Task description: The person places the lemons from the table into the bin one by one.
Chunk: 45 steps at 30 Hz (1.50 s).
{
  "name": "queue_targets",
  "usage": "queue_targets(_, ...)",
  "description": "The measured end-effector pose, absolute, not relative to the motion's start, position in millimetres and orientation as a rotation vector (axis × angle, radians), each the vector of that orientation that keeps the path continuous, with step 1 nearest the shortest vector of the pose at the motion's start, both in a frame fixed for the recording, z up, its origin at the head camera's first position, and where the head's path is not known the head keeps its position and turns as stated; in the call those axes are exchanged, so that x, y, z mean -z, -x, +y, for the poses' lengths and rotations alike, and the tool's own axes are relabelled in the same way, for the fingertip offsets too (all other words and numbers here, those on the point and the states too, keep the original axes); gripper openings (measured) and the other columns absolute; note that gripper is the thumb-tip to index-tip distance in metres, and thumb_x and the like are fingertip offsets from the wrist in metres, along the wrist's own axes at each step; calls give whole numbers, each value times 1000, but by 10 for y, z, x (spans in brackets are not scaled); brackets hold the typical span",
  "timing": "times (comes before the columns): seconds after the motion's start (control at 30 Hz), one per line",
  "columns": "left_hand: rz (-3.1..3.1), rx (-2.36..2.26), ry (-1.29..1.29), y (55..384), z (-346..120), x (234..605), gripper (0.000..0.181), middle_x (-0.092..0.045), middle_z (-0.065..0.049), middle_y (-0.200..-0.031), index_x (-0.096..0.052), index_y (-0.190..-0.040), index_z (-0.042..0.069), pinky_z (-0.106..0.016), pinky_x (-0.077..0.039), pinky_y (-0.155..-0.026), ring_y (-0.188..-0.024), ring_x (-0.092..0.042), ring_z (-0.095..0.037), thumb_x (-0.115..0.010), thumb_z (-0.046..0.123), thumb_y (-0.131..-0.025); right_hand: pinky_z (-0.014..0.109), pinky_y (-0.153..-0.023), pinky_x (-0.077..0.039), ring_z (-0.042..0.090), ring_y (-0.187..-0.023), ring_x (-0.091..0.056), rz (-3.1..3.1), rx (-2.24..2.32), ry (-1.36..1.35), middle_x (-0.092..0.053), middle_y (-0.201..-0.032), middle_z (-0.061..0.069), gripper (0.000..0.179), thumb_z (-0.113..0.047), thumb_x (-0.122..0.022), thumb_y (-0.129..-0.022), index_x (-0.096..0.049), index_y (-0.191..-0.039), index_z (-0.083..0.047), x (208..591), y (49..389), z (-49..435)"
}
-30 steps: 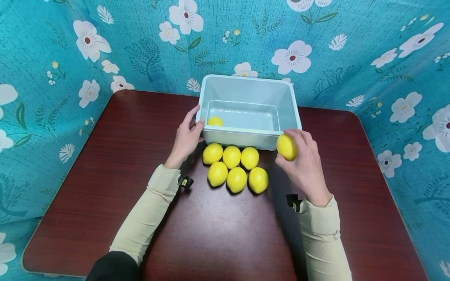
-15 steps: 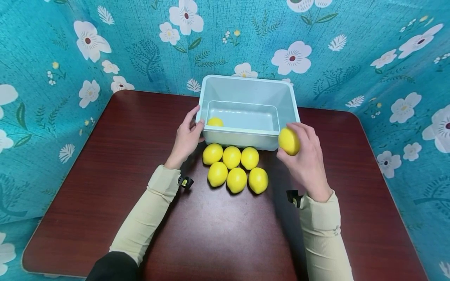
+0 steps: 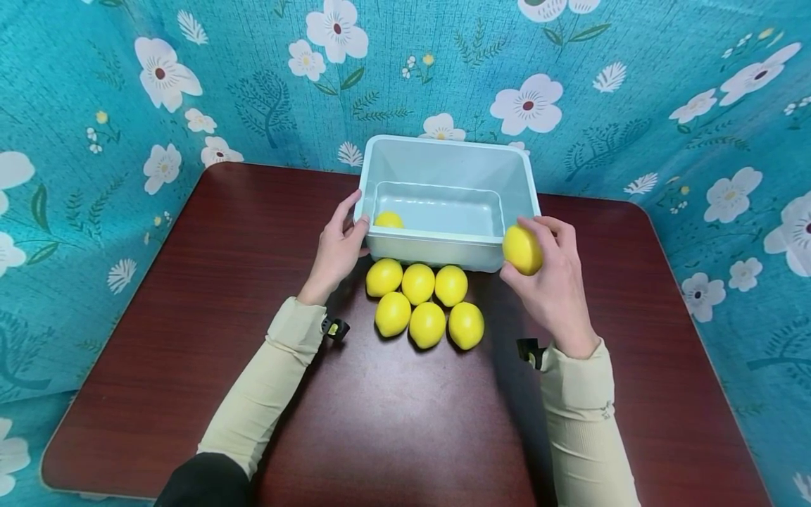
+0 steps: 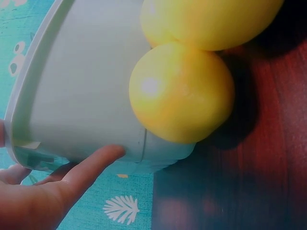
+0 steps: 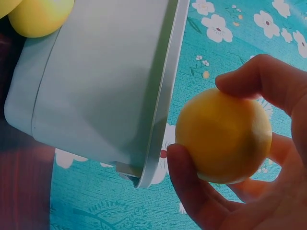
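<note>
A yellow lemon (image 3: 522, 250) is pinched between the thumb and fingers of my right hand (image 3: 552, 282), raised by the front right corner of a pale blue plastic bin (image 3: 437, 241). In the right wrist view this lemon (image 5: 223, 136) sits just outside the bin's rim. My left hand (image 3: 337, 246) grips the bin's front left corner, thumb at the rim and fingers along the outer side. One lemon (image 3: 388, 220) lies inside the bin at the front left. Two rows of lemons (image 3: 418, 284) rest on the table before the bin's front wall.
The bin stands at the back of a dark red-brown table (image 3: 405, 422). Behind and on both sides hangs a blue flowered cloth (image 3: 253, 70). In the left wrist view a lemon (image 4: 182, 93) lies right against the bin's wall.
My right hand has moved slightly away from me and a little right, carrying the lemon up along the bin's corner. The left hand, the bin and the other lemons keep their places.
</note>
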<state>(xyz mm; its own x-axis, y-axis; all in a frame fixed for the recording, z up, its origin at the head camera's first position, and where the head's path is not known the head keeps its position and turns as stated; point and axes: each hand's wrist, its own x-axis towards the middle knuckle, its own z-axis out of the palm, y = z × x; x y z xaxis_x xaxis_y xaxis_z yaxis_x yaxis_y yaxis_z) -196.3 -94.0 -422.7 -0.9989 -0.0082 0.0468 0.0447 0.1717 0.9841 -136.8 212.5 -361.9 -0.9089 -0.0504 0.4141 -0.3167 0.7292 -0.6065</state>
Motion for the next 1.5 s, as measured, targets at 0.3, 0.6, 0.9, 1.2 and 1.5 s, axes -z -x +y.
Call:
queue_targets(0.3,-2378,1984,45,1970,-942,4233,52,-43,-13,-149,-30,-149,36,-53,-54,-86,-126,-54,-24,-48,30,-101,51,-86,-43,35,-114,-44,-2561,-988,-279,-40,-134,19,58,-5,-72,-76,-56,-131,-8,3625,1397,2124)
queue_targets(0.6,-2377,1983,39,1964,-946,4238,52,-44,-14,-148,-31,-149,36,-52,-55,-85,-125,-55,-25,-48,30,-101,50,-86,-43,34,-112,-46,-2542,-993,-278,-43,-132,19,57,-4,-71,-77,-56,-132,-7,3600,1454,2131)
queue_targets(0.9,-2379,1983,41,1972,-946,4245,52,-43,-14,-149,-30,-149,37,-52,-54,-86,-125,-54,-25,-48,30,-101,51,-87,-42,33,-114,-47,-2506,-997,-279,-47,-133,16,58,-6,-73,-76,-57,-132,-7,3561,1538,2129)
queue_targets(1.2,-2376,1979,44,1973,-945,4252,52,-43,-13,-148,-30,-149,38,-53,-54,-86,-125,-55,-25,-48,31,-101,51,-90,-42,31,-116,-47,-2475,-1010,-267,-48,-134,16,57,-8,-72,-78,-56,-133,-7,3595,1649,2121)
queue_targets(1.5,-2376,1970,54,1959,-939,4227,52,-44,-14,-148,-31,-150,35,-51,-55,-85,-124,-55,-25,-48,31,-101,52,-91,-41,33,-117,-46,-2477,-1020,-236,-48,-135,17,57,-9,-72,-79,-55,-133,-6,3595,1716,2112)
